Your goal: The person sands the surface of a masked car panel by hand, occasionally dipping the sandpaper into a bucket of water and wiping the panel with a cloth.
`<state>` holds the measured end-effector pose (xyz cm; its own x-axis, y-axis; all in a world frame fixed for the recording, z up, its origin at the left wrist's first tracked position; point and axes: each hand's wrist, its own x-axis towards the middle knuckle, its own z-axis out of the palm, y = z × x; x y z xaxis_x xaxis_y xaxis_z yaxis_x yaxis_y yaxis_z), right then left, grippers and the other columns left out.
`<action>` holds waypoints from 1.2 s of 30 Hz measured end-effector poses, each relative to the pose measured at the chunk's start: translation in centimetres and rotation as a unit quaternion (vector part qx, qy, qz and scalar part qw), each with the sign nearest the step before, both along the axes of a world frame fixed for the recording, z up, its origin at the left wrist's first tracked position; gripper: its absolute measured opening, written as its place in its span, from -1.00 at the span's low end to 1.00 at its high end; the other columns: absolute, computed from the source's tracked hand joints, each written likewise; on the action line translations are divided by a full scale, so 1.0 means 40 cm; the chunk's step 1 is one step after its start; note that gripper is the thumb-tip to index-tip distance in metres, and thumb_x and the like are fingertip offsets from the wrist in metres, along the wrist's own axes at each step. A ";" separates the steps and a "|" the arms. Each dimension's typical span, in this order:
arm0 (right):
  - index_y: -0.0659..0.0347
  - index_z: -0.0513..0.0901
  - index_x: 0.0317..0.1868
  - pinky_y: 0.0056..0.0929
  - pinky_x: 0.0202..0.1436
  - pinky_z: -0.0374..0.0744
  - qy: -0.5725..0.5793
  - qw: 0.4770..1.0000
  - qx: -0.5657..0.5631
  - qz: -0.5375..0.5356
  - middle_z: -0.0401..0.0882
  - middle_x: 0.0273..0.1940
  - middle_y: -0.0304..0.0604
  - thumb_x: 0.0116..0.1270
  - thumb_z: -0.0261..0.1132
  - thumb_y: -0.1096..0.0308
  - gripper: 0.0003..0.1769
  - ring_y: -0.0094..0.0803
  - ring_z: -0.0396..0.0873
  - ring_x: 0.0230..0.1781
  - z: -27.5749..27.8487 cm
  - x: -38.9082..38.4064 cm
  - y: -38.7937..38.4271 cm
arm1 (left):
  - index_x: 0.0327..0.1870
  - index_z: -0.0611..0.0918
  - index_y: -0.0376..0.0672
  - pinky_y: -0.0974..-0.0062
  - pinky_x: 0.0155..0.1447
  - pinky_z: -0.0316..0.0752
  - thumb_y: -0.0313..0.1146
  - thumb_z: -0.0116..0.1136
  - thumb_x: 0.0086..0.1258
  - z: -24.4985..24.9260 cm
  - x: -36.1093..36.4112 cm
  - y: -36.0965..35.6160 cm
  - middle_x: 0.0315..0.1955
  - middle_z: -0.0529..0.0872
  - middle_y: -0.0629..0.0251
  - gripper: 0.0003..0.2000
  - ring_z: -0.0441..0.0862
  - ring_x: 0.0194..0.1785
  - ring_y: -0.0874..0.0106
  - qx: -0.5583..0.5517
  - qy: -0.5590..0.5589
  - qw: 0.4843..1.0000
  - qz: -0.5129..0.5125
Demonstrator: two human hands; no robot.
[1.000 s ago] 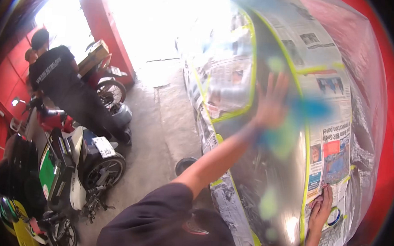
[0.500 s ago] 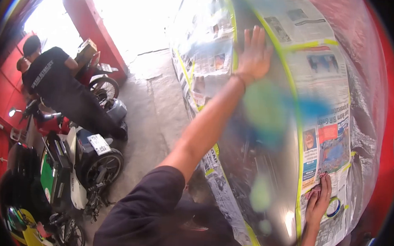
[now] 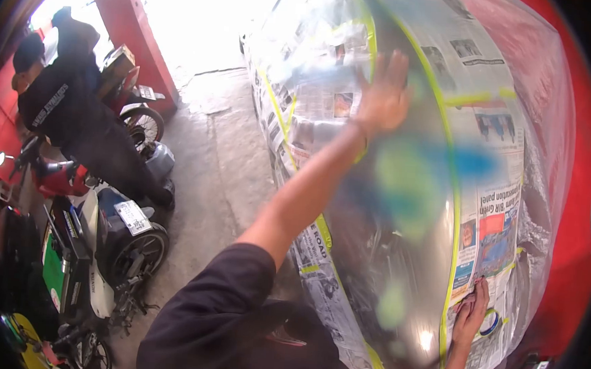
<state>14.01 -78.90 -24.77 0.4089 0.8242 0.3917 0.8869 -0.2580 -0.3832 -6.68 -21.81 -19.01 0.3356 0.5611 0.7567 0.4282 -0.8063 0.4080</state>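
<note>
My left hand (image 3: 384, 95) lies flat, fingers stretched out, on the smooth grey panel (image 3: 365, 270); it is slightly blurred. Its fingers are close to the yellow-green masking tape (image 3: 372, 44) on the panel's left edge. My right hand (image 3: 471, 314) rests low on the newspaper (image 3: 486, 216) right of the panel, its fingers bent around a small pinkish cloth (image 3: 465, 304) that is mostly hidden. Beside that hand lies a roll of tape (image 3: 490, 323). More newspaper (image 3: 313, 111) covers the left side, and green and blue blurs overlie the panel.
Clear plastic sheeting (image 3: 550, 112) hangs along the right, by a red wall (image 3: 571, 276). Several motorcycles (image 3: 133, 242) stand at left on the concrete floor (image 3: 219, 159). A person in dark clothes (image 3: 63, 103) stands among them, with another dark-clothed figure (image 3: 74, 39) behind.
My left hand has slid a little left across the panel, towards its taped edge. My right hand keeps its place on the newspaper. The view has shifted slightly, and a second figure shows behind the person.
</note>
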 end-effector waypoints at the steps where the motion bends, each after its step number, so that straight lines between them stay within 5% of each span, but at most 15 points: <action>1: 0.40 0.47 0.61 -0.04 0.69 0.34 -0.029 1.000 -0.003 0.004 0.38 0.64 0.30 0.67 0.03 0.36 -0.41 0.18 0.39 0.66 -0.004 0.005 0.007 | 0.81 0.20 -0.14 -0.76 0.63 -0.22 -0.01 0.00 0.73 -0.069 0.010 -0.023 0.85 0.06 0.14 -0.26 -0.05 0.86 -0.13 0.046 0.015 0.998 0.030; 3: 0.38 0.43 0.65 -0.31 0.24 0.64 -0.222 0.974 0.005 0.038 0.37 0.67 0.19 0.69 0.00 0.36 -0.39 -0.27 0.65 -0.02 -0.020 0.023 0.010 | 0.80 0.22 -0.14 -0.76 0.62 -0.20 -0.01 0.01 0.72 -0.124 -0.011 -0.082 0.85 0.06 0.15 -0.27 -0.05 0.86 -0.13 0.092 0.033 0.993 0.061; 5: 0.40 0.44 0.63 -0.24 0.20 0.68 0.103 0.995 0.017 -0.008 0.33 0.67 0.29 0.70 0.01 0.33 -0.41 -0.15 0.69 0.02 -0.010 -0.002 0.008 | 0.80 0.23 -0.16 -0.78 0.61 -0.15 -0.02 0.00 0.73 -0.089 -0.058 -0.115 0.84 0.09 0.12 -0.28 -0.02 0.86 -0.13 0.032 -0.047 0.997 -0.052; 6: 0.41 0.43 0.63 -0.34 -0.01 0.67 0.050 0.998 0.032 0.023 0.31 0.67 0.29 0.71 0.01 0.31 -0.40 -0.28 0.60 -0.21 -0.021 0.013 0.011 | 0.81 0.21 -0.17 -0.74 0.64 -0.16 -0.03 0.01 0.72 -0.063 -0.070 -0.086 0.84 0.07 0.10 -0.26 -0.03 0.86 -0.12 0.065 -0.014 0.997 -0.035; 7: 0.41 0.43 0.63 -0.34 -0.01 0.67 0.052 0.997 0.037 0.039 0.31 0.67 0.29 0.71 0.01 0.31 -0.40 -0.28 0.60 -0.21 -0.034 0.019 0.017 | 0.82 0.18 -0.18 -0.70 0.66 -0.16 -0.05 0.02 0.71 -0.023 -0.074 -0.045 0.85 0.06 0.09 -0.24 -0.04 0.87 -0.11 0.102 0.022 0.994 -0.017; 11: 0.41 0.40 0.65 -0.26 0.25 0.62 -0.060 0.998 0.020 0.025 0.28 0.68 0.31 0.75 -0.02 0.24 -0.38 -0.16 0.64 0.10 -0.022 0.013 0.010 | 0.84 0.13 -0.19 -0.55 0.75 -0.23 -0.09 0.04 0.70 0.035 -0.048 0.005 0.86 -0.01 0.08 -0.22 -0.12 0.89 -0.06 0.003 0.132 0.991 0.032; 14: 0.42 0.35 0.67 -0.17 0.49 0.50 -0.015 1.000 0.016 0.019 0.23 0.70 0.33 0.76 -0.03 0.21 -0.36 0.04 0.51 0.48 -0.037 0.026 0.005 | 0.85 0.08 -0.18 -0.53 0.76 -0.36 -0.10 0.01 0.73 -0.127 -0.073 -0.168 0.86 -0.03 0.06 -0.23 -0.17 0.89 -0.11 -0.020 0.015 0.998 -0.053; 19: 0.44 0.34 0.67 -0.11 0.59 0.40 -0.067 0.997 -0.015 0.026 0.22 0.70 0.33 0.77 -0.05 0.21 -0.36 0.10 0.47 0.53 -0.023 0.011 0.007 | 0.84 0.06 -0.28 -0.56 0.73 -0.44 -0.14 -0.02 0.74 -0.243 -0.173 -0.422 0.86 -0.03 -0.01 -0.23 -0.16 0.87 -0.22 -0.069 0.012 0.993 -0.099; 25: 0.39 0.34 0.69 -0.03 0.75 0.22 -0.053 0.998 -0.024 0.019 0.30 0.68 0.28 0.82 -0.03 0.05 -0.31 0.17 0.27 0.71 -0.030 0.025 0.005 | 0.83 0.08 -0.29 -0.55 0.74 -0.40 -0.15 -0.04 0.74 0.004 -0.092 -0.161 0.85 -0.06 -0.05 -0.25 -0.26 0.88 -0.21 -0.091 -0.050 0.978 -0.180; 32: 0.40 0.32 0.70 0.02 0.77 0.20 -0.066 0.997 -0.034 0.014 0.29 0.68 0.29 0.83 -0.06 0.03 -0.29 0.19 0.25 0.72 -0.023 0.014 0.004 | 0.82 0.09 -0.34 -0.59 0.71 -0.42 -0.14 -0.04 0.73 -0.246 -0.189 -0.524 0.86 -0.09 -0.04 -0.23 -0.31 0.89 -0.21 -0.132 0.012 0.983 -0.123; 36: 0.38 0.32 0.70 0.01 0.76 0.22 -0.065 0.997 -0.020 0.033 0.29 0.68 0.28 0.83 -0.04 0.05 -0.31 0.19 0.26 0.71 -0.032 0.034 0.003 | 0.85 0.05 -0.25 -0.59 0.72 -0.41 -0.15 -0.05 0.74 -0.253 -0.178 -0.521 0.86 -0.07 0.00 -0.24 -0.28 0.89 -0.18 -0.102 0.015 0.990 -0.098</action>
